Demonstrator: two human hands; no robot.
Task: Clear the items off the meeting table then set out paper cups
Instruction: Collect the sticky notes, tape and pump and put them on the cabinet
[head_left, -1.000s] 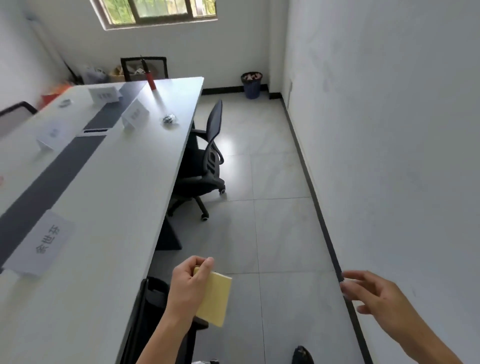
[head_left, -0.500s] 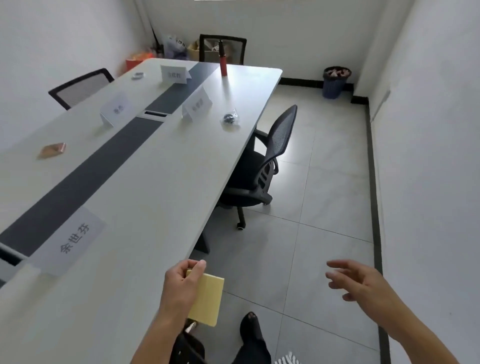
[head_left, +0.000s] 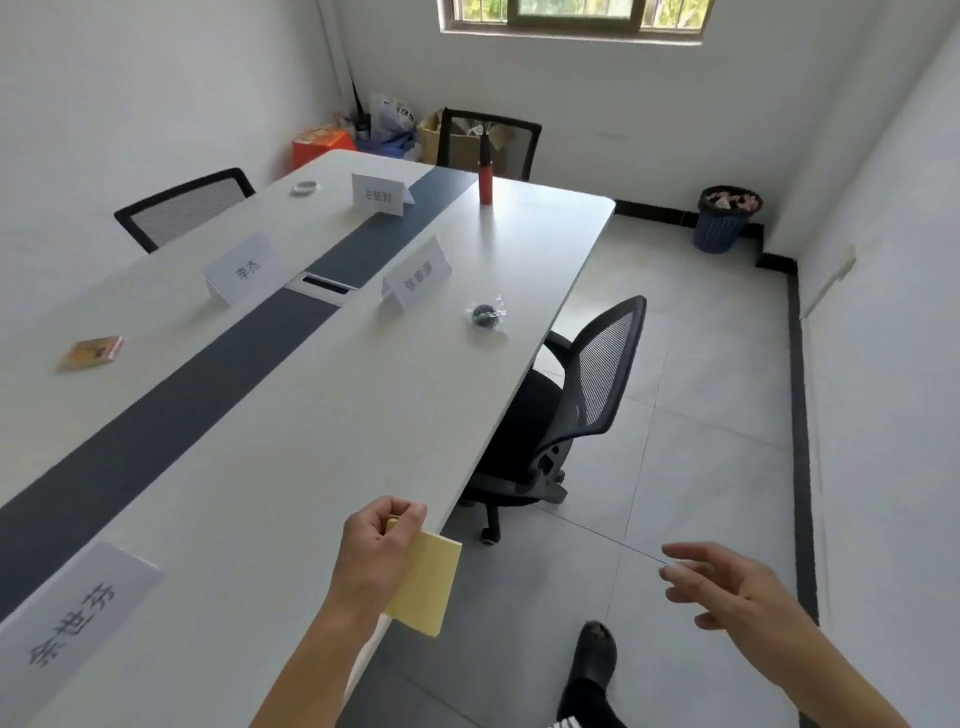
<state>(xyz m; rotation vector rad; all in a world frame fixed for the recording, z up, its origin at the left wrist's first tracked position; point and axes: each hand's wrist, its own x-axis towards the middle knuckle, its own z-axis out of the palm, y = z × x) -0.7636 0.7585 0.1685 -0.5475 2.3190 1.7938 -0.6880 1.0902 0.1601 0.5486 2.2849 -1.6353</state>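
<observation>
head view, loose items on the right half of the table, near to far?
Yellow pad in the left hand at the near edge → dark wrapped object → red bottle at the far end.

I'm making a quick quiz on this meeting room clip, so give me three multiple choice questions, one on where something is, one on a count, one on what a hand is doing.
1. Where does the red bottle stand?
A. far end of the table
B. on the floor
C. on a chair

2. How many name cards show on the table?
A. two
B. four
C. six

3. What is the left hand doing?
A. resting flat on the table
B. hanging empty
C. holding a yellow pad

Answers:
1. A, it stands upright near the far edge.
2. B, four white cards are visible.
3. C, its fingers pinch the pad's top corner; the right hand is open and empty.
</observation>
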